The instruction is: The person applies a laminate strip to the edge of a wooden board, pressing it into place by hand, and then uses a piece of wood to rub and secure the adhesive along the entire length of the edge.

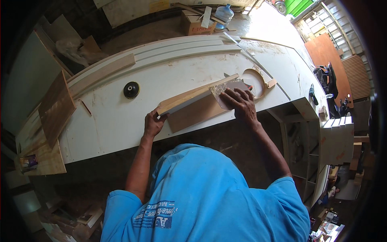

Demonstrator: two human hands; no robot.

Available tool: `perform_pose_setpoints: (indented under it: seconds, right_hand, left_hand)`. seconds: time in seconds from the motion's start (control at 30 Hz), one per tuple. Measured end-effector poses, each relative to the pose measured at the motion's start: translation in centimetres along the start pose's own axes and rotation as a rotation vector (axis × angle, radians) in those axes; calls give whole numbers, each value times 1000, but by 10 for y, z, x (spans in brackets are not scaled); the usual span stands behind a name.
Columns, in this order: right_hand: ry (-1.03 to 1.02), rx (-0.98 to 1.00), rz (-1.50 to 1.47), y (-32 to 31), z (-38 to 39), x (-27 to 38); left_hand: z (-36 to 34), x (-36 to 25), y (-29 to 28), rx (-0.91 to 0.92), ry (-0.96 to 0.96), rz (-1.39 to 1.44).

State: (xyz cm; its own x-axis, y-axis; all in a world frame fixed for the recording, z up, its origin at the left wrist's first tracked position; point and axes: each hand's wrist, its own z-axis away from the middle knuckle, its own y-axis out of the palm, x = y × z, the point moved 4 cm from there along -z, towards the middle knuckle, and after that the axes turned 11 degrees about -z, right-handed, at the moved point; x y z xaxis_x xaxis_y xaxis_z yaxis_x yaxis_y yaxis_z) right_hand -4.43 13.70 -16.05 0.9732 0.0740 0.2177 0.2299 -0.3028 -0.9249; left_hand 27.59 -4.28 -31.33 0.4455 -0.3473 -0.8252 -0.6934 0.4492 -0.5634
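On the white bench, a narrow wooden board (189, 100) with a pale top edge and a whitish near side lies slantwise. My left hand (154, 122) is closed around its left end, thumb and fingers gripping the corner. Toward the board's right end, my right hand (240, 103) is closed over a flat grey-brown sheet (219, 89) with a mottled, pale far part; its exact kind is unclear. The sheet lies against the board's edge. Beneath and nearer me is a flat brown panel (193, 116), partly covered by the board.
A round black disc pad (131, 90) sits on the white bench (109, 121). Long strips (185, 50) line its far side. A round ring-shaped piece (258, 76) is right of my right hand. Brown panels (56, 109) lean at left; a drill (313, 93) lies at right.
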Motion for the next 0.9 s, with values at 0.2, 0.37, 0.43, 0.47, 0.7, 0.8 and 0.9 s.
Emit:
perform_pose_setpoints:
  seconds: [0.2, 0.37, 0.43, 0.47, 0.7, 0.8, 0.9]
  right_hand:
    - [-45, 41, -25, 22, -6, -23]
    - [-64, 35, -62, 27, -3, -27]
    - [-75, 38, -59, 19, -4, -23]
    - [-76, 74, -86, 8, -7, -18]
    - [-25, 45, -45, 5, -3, -28]
    - [-52, 31, -49, 19, -5, -21]
    - [-36, 31, -54, 25, -4, -8]
  left_hand:
    - [2, -7, -1, 4, 2, 17]
    - [3, -9, -2, 3, 13, -27]
    - [5, 0, -2, -26, 25, -8]
    - [4, -3, -3, -25, 26, -10]
    - [3, -18, -5, 20, -17, -33]
    - [3, -18, -4, 2, -13, -42]
    - [2, -18, -4, -23, 2, -42]
